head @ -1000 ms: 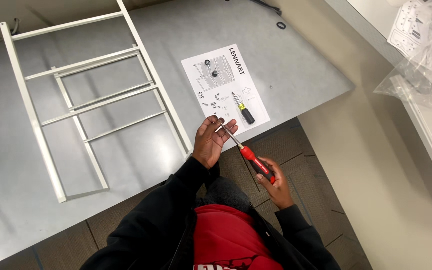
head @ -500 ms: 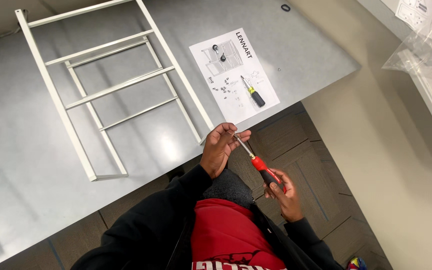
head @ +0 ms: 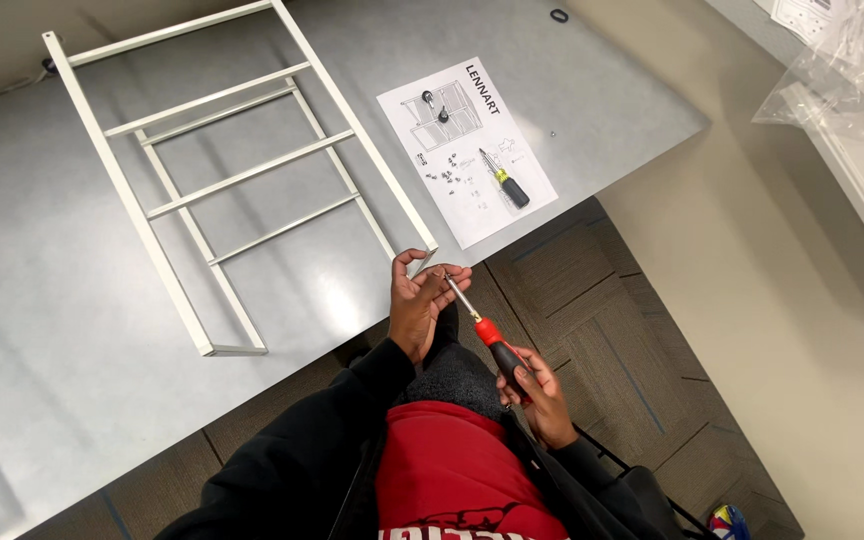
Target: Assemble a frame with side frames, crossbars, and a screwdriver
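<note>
Right now the right hand (head: 537,395) is closed around the red and black handle of a screwdriver (head: 482,333), and its metal tip points up into the left hand (head: 422,305). That hand is curled, fingers pinching something too small to see, likely to steady the tip. Both hands hover just off the bench (head: 72,330) edge, near the white metal frame (head: 217,170) corner. Beyond lies an instruction sheet (head: 467,150) with a second screwdriver (head: 502,180). Open floor lies to the right.
</note>
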